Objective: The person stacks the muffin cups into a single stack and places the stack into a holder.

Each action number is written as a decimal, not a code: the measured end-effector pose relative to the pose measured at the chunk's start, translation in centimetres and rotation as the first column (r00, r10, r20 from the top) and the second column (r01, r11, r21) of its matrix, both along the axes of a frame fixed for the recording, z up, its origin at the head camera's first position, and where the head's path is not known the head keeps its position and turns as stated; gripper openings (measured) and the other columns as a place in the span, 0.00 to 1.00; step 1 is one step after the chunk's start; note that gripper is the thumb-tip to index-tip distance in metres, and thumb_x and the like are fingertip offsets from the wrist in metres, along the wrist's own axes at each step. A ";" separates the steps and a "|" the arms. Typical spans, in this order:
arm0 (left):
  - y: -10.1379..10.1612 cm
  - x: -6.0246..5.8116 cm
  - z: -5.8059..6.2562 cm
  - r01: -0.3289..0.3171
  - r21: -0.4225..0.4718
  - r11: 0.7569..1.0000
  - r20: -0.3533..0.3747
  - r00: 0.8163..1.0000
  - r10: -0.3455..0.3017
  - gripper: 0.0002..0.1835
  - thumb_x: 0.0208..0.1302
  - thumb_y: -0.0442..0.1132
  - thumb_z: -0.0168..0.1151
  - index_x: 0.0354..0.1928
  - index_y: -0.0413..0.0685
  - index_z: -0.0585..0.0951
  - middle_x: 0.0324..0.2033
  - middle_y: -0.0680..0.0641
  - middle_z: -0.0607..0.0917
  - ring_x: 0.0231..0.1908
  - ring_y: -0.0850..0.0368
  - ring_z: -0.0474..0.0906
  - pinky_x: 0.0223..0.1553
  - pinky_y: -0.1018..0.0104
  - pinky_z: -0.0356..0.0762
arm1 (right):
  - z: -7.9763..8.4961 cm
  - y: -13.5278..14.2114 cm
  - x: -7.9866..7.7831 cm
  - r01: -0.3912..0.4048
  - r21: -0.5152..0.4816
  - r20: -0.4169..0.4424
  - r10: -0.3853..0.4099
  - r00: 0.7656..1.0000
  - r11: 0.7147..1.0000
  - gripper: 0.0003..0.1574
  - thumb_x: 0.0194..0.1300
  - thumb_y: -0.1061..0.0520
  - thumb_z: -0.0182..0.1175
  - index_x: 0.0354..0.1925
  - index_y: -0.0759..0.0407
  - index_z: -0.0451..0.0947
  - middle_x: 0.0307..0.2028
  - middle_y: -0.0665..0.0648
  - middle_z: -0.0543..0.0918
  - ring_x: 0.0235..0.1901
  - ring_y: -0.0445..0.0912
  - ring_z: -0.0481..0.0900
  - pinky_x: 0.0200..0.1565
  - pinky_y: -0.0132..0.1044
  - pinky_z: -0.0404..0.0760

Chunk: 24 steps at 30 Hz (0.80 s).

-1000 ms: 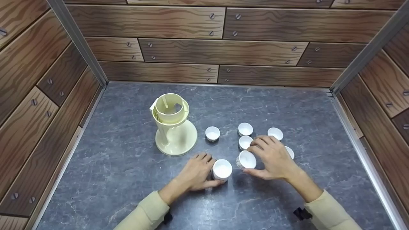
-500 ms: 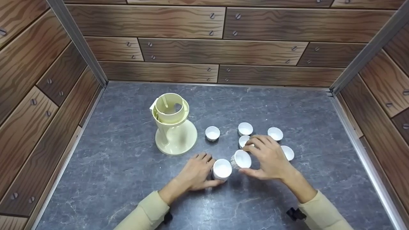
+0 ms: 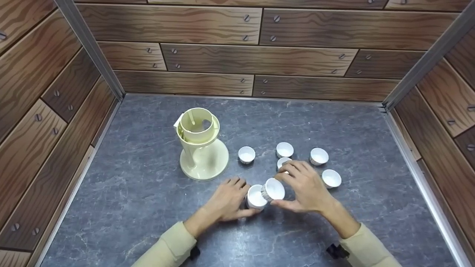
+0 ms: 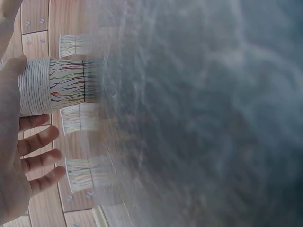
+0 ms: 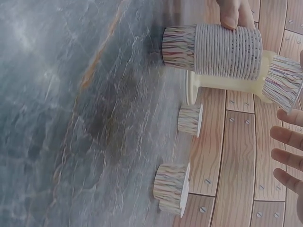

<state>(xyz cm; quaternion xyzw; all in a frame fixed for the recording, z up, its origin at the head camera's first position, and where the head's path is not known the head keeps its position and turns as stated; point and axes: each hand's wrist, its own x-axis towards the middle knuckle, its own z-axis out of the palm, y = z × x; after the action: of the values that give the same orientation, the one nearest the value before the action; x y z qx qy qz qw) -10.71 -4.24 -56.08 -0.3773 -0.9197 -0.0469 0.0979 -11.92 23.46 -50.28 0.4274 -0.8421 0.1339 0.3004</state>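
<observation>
My left hand (image 3: pixel 230 200) grips an upright stack of nested paper cups (image 3: pixel 255 197), thumb on the near side. In the right wrist view the stack (image 5: pixel 213 49) shows many close white rims above one streaky patterned wall. Between thumb and fingertips, my right hand (image 3: pixel 306 187) holds a single paper cup (image 3: pixel 275 189), white inside. That cup is tilted and overlaps the right part of the stack's mouth in the head view. From the right wrist, the held cup (image 5: pixel 283 81) shows coloured streaks and sits higher than the stack's top rim.
Behind the hands stand several loose cups: one (image 3: pixel 246 155) near the stand, a pair (image 3: pixel 285 150) partly behind my right fingers, and two (image 3: pixel 319 156) further right. A cream plastic stand (image 3: pixel 205 159) with an open round top is left. Wood-patterned walls (image 3: pixel 256 59) enclose the table.
My right hand has moved left with its cup, from beside the stack to over its right edge, uncovering the loose cups at right. The left hand and stack have stayed put.
</observation>
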 end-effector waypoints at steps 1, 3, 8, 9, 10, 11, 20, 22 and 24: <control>0.0 0.0 0.0 -0.002 -0.001 1.000 0.001 1.000 0.002 0.41 0.67 0.80 0.46 0.56 0.53 0.81 0.48 0.50 0.85 0.51 0.54 0.81 0.55 0.58 0.82 | 0.0 -0.1 0.0 -0.005 -0.002 0.001 0.005 1.000 1.000 0.43 0.66 0.16 0.51 0.41 0.51 0.84 0.43 0.54 0.86 0.49 0.52 0.83 0.51 0.50 0.82; 0.0 0.0 0.0 -0.004 -0.003 1.000 0.001 1.000 0.004 0.41 0.68 0.80 0.46 0.56 0.53 0.81 0.48 0.50 0.85 0.51 0.54 0.81 0.55 0.58 0.82 | -0.1 -0.4 0.0 -0.010 -0.004 0.008 0.010 1.000 1.000 0.43 0.65 0.16 0.52 0.42 0.51 0.84 0.43 0.54 0.86 0.49 0.52 0.83 0.52 0.50 0.82; 0.0 0.0 -0.1 0.001 -0.003 1.000 -0.006 1.000 -0.001 0.41 0.67 0.80 0.47 0.56 0.52 0.80 0.49 0.50 0.85 0.52 0.53 0.81 0.56 0.57 0.83 | -0.2 -0.8 0.1 -0.011 0.014 0.041 0.011 0.999 1.000 0.42 0.62 0.16 0.56 0.43 0.50 0.84 0.43 0.53 0.85 0.49 0.51 0.82 0.53 0.49 0.81; 0.0 0.0 -0.1 0.003 -0.003 1.000 -0.007 1.000 -0.003 0.40 0.67 0.80 0.48 0.56 0.53 0.81 0.49 0.50 0.85 0.52 0.53 0.81 0.55 0.57 0.83 | -0.2 -0.9 0.1 -0.011 0.021 0.043 0.010 0.999 1.000 0.43 0.62 0.16 0.56 0.44 0.50 0.84 0.44 0.53 0.85 0.49 0.51 0.82 0.53 0.48 0.81; 0.0 0.0 -0.1 0.003 -0.003 1.000 -0.009 1.000 -0.003 0.40 0.67 0.80 0.48 0.56 0.53 0.81 0.49 0.50 0.85 0.51 0.53 0.81 0.54 0.57 0.83 | -0.2 -1.0 0.1 -0.010 0.025 0.044 0.009 0.999 1.000 0.43 0.62 0.16 0.56 0.44 0.50 0.84 0.44 0.52 0.85 0.50 0.51 0.82 0.53 0.48 0.81; 0.0 0.0 -0.1 0.004 -0.001 1.000 -0.011 1.000 -0.004 0.40 0.67 0.80 0.48 0.56 0.53 0.81 0.49 0.50 0.85 0.51 0.53 0.81 0.53 0.57 0.83 | -0.2 -1.1 0.1 -0.011 0.029 0.044 0.010 0.999 1.000 0.43 0.62 0.15 0.56 0.44 0.49 0.84 0.44 0.52 0.85 0.50 0.50 0.82 0.52 0.47 0.82; -0.1 -0.1 -0.2 0.009 0.009 1.000 -0.015 1.000 -0.009 0.38 0.66 0.79 0.50 0.54 0.53 0.81 0.47 0.50 0.85 0.49 0.53 0.80 0.49 0.58 0.82 | -0.2 -1.7 0.1 -0.043 0.019 0.063 0.042 0.997 0.999 0.41 0.63 0.16 0.55 0.45 0.49 0.84 0.44 0.52 0.85 0.49 0.50 0.81 0.52 0.48 0.81; -0.1 -0.1 -0.2 0.010 0.005 1.000 -0.017 1.000 -0.009 0.38 0.67 0.79 0.50 0.54 0.53 0.81 0.47 0.50 0.85 0.49 0.53 0.80 0.49 0.58 0.82 | -0.2 -1.9 -0.1 -0.053 0.015 0.050 0.052 0.997 0.998 0.41 0.64 0.17 0.55 0.44 0.49 0.84 0.44 0.52 0.85 0.49 0.50 0.81 0.52 0.47 0.81; -0.1 -0.1 -0.1 0.009 0.001 1.000 -0.018 1.000 -0.009 0.38 0.67 0.79 0.49 0.54 0.53 0.81 0.47 0.50 0.85 0.49 0.53 0.80 0.49 0.58 0.82 | -0.3 -2.0 -0.1 -0.059 0.011 0.048 0.059 0.997 0.998 0.41 0.64 0.17 0.55 0.44 0.49 0.84 0.44 0.51 0.85 0.49 0.50 0.82 0.53 0.47 0.81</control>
<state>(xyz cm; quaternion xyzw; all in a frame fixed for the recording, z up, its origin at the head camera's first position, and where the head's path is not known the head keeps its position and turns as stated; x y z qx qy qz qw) -10.84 -4.32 -56.21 -0.3817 -0.9171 -0.0447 0.1061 -12.05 21.49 -50.53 0.4506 -0.8369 0.1474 0.2734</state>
